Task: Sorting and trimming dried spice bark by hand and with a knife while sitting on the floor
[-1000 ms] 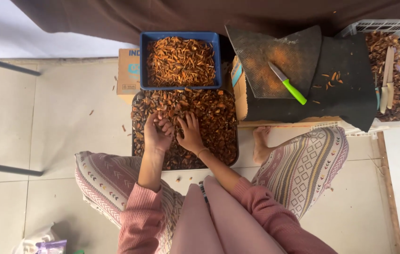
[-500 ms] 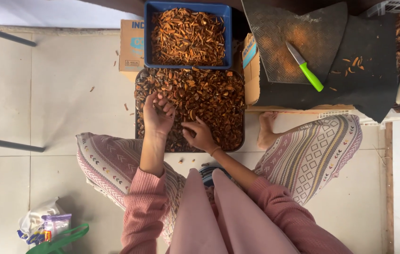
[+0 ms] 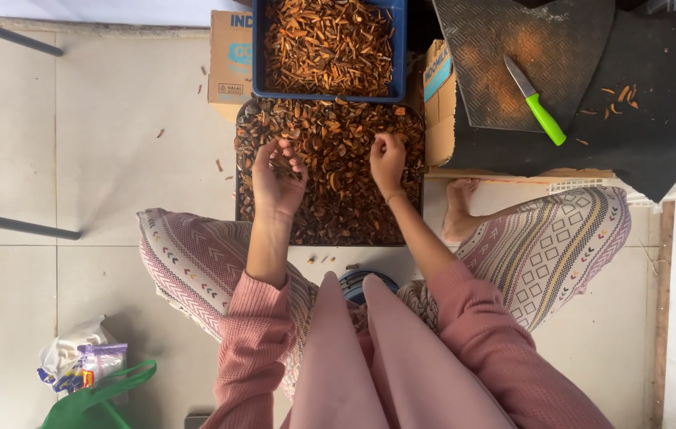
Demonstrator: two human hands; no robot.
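where brown chips fill the dark tray (image 3: 244,208), left hand (image 3: 276,179) fingers clamped on some, right hand (image 3: 386,161) likewise.

Brown dried chips (image 3: 338,183) fill the dark square tray (image 3: 239,208) under the fingers (image 3: 294,163). Beyond the fingertips sits a blue plastic crate (image 3: 257,48); right of them, a green-handled knife (image 3: 536,102) on black patterned rubber matting (image 3: 640,135).

Seated person sorting brown dried pieces, seen from above.

Left hand (image 3: 276,176) cupped around a few pieces over dark tray (image 3: 240,208); right hand (image 3: 387,161) pinching into the heap. Blue crate (image 3: 400,56) of pieces beyond; green-handled knife (image 3: 535,100) on black mat (image 3: 632,135) at right; green bag (image 3: 88,400) on tiled floor (image 3: 100,159).
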